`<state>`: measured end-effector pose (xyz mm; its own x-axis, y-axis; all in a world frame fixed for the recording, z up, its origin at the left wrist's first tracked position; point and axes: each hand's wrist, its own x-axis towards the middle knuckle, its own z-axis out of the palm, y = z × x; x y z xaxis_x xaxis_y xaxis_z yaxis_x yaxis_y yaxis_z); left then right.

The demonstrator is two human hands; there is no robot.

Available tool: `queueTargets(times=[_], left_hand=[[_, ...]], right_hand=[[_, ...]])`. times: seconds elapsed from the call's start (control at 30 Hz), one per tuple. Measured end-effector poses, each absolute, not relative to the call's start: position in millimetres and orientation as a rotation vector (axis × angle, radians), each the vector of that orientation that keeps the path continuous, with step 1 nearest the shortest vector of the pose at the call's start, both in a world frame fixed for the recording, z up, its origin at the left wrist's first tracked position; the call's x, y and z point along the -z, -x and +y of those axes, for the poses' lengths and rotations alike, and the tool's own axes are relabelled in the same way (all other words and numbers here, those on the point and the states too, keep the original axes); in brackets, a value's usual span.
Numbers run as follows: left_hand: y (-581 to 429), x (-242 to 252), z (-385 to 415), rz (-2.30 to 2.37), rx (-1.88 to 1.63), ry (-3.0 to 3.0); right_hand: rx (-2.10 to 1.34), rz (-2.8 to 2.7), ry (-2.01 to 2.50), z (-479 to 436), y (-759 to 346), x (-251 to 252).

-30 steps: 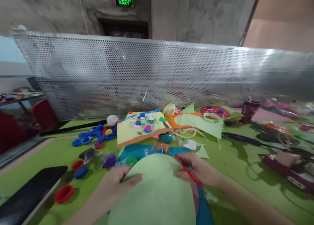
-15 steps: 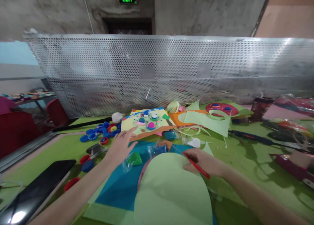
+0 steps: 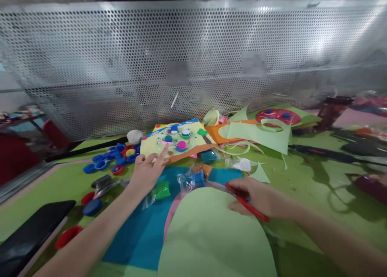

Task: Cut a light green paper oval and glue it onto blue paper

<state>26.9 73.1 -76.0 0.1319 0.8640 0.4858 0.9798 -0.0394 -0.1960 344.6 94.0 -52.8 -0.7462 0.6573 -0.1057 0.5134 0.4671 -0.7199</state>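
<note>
My left hand (image 3: pixel 148 174) reaches to the near edge of a yellow collage (image 3: pixel 151 145) with bottle caps on it. Its index finger is stretched onto the sheet and the other fingers are loosely bent, holding nothing. In my right hand (image 3: pixel 256 196) is a pair of red-handled scissors (image 3: pixel 249 206), the thin blades pointing left. These lie over the upper edge of a rounded pale green paper (image 3: pixel 211 232). Beneath that paper are a pink piece (image 3: pixel 173 210) and a blue sheet (image 3: pixel 139 228). Small clay packets, green (image 3: pixel 161 190) and blue (image 3: pixel 198 178), lie between my hands.
Blue and red bottle caps (image 3: pixel 101 164) cluster at left, with a black phone (image 3: pixel 36 228) nearer me. Pale green offcuts (image 3: pixel 256 138), a crimson disc (image 3: pixel 278 117) and a dark-handled tool (image 3: pixel 320 153) lie at right. A perforated metal panel (image 3: pixel 205 47) stands behind the table.
The view has tilted down and come closer. My left index finger now points out onto the collage, where the hand was more spread before. My right hand still holds the scissors.
</note>
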Motion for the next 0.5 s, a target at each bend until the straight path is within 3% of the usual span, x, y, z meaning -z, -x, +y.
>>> queueTargets(times=[0.5], left_hand=[[-25, 50, 55, -1.875, 0.327, 1.963]], right_hand=[[-1.140, -2.494, 1.024, 94, -344, 48]])
